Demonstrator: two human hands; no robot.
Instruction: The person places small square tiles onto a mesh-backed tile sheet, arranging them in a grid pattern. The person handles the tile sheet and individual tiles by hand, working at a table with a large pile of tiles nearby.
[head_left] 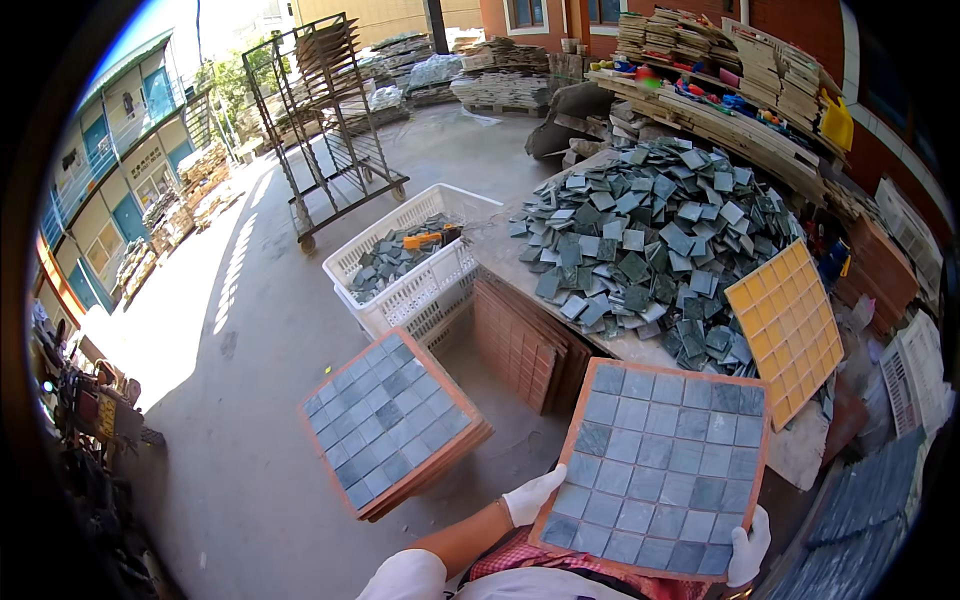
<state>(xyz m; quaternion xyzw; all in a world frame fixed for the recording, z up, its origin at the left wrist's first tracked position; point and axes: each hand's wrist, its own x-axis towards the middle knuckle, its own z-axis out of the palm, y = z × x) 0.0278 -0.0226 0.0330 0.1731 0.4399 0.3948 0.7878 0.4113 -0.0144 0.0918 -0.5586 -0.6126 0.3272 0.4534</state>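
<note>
Gloved left hand [530,495], right hand [748,548], gripping tile tray [655,465] edges

Both gloved hands, left [530,495] and right [748,545], grip a tile-filled tray [655,465] by its edges.

Grey-blue checkered tile tray [655,465], orange-rimmed

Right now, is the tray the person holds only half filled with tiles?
No: both hands grip a tile tray whose grid is fully filled with grey-blue tiles.
</note>
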